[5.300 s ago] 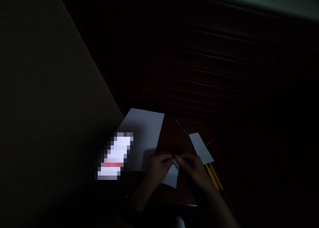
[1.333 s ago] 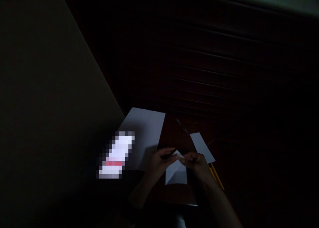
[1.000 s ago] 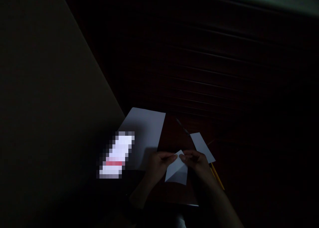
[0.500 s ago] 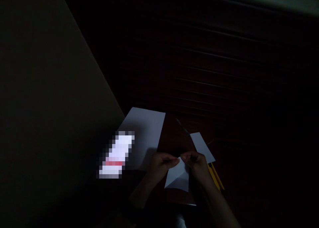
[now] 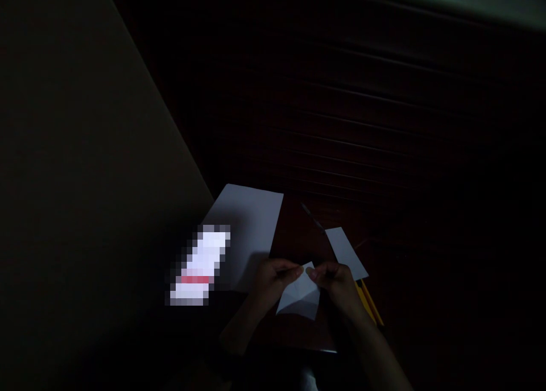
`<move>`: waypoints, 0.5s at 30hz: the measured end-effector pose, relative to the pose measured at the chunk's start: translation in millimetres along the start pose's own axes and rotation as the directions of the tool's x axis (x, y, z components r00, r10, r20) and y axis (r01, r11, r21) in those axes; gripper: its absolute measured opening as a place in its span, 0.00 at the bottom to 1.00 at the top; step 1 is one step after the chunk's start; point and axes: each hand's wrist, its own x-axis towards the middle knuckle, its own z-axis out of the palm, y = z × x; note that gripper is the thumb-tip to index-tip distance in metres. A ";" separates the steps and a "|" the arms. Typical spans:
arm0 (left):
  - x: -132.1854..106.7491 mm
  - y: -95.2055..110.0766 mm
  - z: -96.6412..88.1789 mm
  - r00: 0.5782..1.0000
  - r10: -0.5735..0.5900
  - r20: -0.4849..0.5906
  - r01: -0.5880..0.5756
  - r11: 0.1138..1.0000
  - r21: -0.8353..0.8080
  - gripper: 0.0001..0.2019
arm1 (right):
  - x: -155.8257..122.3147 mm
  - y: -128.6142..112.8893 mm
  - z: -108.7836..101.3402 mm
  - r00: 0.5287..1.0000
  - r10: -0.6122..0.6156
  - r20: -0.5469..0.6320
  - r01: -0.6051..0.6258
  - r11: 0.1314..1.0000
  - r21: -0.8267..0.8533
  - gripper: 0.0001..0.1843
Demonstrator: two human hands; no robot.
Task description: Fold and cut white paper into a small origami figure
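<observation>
A small folded piece of white paper (image 5: 300,297) is held up between my hands, creased, with its lower part in shade. My left hand (image 5: 273,277) pinches its upper left edge between thumb and fingers. On the upper right, my right hand (image 5: 338,280) grips the same paper, thumb on the near face. A corner of the paper pokes up between the two thumbs. The fingers behind the paper are hidden.
A large white sheet (image 5: 251,220) lies left on the dark table (image 5: 294,337), with a bright blurred-out screen (image 5: 200,266) by it. To the right are a white paper strip (image 5: 346,254), a thin pen-like object (image 5: 313,217) and a yellow object (image 5: 371,303).
The folded paper has tilted and shifted slightly up and left. Its top corner now shows above the thumbs, and both hands have moved a little along its edges.
</observation>
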 end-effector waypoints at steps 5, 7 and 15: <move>1.1 -1.2 1.5 1.000 0.016 0.012 -0.015 1.000 -0.015 0.11 | -0.5 -0.3 -0.9 1.000 -0.018 -0.021 0.017 0.999 -0.046 0.11; 1.4 -0.1 1.2 1.000 -0.007 -0.012 0.007 1.000 -0.022 0.11 | -0.6 -1.1 -0.3 1.000 -0.026 -0.015 0.025 0.999 -0.041 0.11; 0.1 0.5 -0.7 1.000 -0.010 -0.001 0.010 1.000 0.029 0.10 | 0.6 -3.7 -0.5 0.998 -0.035 0.056 0.033 0.998 0.045 0.09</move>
